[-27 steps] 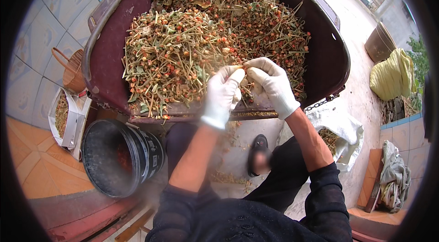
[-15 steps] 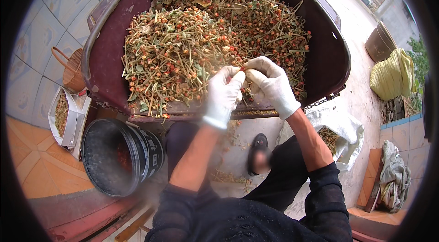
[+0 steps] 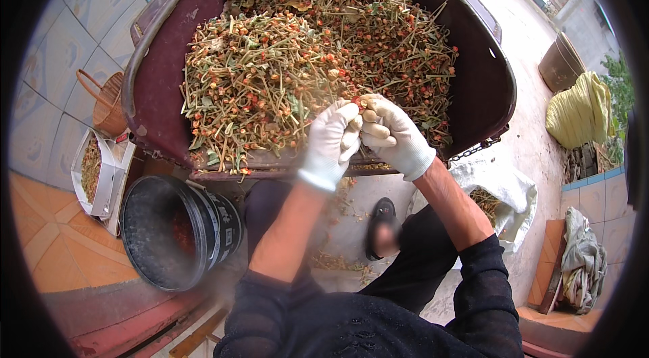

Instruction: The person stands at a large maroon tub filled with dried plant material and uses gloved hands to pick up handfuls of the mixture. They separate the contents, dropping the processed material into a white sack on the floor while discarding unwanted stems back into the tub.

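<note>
Left hand (image 3: 329,139), right hand (image 3: 400,137) pinch reddish bit (image 3: 357,101).

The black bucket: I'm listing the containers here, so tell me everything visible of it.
The black bucket is round, wide-mouthed and plastic-looking, with pale outer markings and a dusty-looking inside. It is uncovered; reddish material shows within, too dim to identify. It seems upright at lower left, near the maroon cart and the person's left leg; contact is unclear. No one holds it.

The maroon cart bed (image 3: 157,87) carries a loose heap of orange-tipped plant stems (image 3: 314,54).
</note>
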{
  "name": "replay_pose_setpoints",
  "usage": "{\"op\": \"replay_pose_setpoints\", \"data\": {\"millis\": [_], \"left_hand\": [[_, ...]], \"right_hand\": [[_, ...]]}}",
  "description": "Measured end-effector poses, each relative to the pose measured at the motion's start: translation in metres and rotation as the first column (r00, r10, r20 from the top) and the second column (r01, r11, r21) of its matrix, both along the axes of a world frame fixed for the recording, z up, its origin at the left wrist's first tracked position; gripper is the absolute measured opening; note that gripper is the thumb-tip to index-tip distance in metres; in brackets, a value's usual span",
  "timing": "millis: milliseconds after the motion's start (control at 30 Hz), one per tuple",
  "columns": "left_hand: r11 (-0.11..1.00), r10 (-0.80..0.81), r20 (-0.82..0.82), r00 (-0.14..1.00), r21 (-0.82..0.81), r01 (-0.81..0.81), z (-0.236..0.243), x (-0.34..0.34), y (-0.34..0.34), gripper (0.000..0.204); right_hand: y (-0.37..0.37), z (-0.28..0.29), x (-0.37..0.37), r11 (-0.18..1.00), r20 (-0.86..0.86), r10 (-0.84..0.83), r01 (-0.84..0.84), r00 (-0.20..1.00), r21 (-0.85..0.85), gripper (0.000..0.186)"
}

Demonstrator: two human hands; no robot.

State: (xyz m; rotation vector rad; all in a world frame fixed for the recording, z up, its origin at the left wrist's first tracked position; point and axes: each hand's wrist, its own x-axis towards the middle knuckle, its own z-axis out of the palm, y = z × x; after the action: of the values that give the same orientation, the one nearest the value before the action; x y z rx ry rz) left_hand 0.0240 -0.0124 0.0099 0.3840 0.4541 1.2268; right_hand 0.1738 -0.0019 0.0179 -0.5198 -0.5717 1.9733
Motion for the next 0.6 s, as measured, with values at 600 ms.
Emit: {"op": "replay_pose_setpoints", "data": {"millis": [600], "left_hand": [[0.997, 0.056, -0.467, 0.882, 0.074, -0.024, 0.011, -0.002, -0.002, 0.006]], "right_hand": [[-0.008, 0.028, -0.007, 0.94, 0.697, -0.331, 0.156, 0.636, 0.304, 0.015]]}}
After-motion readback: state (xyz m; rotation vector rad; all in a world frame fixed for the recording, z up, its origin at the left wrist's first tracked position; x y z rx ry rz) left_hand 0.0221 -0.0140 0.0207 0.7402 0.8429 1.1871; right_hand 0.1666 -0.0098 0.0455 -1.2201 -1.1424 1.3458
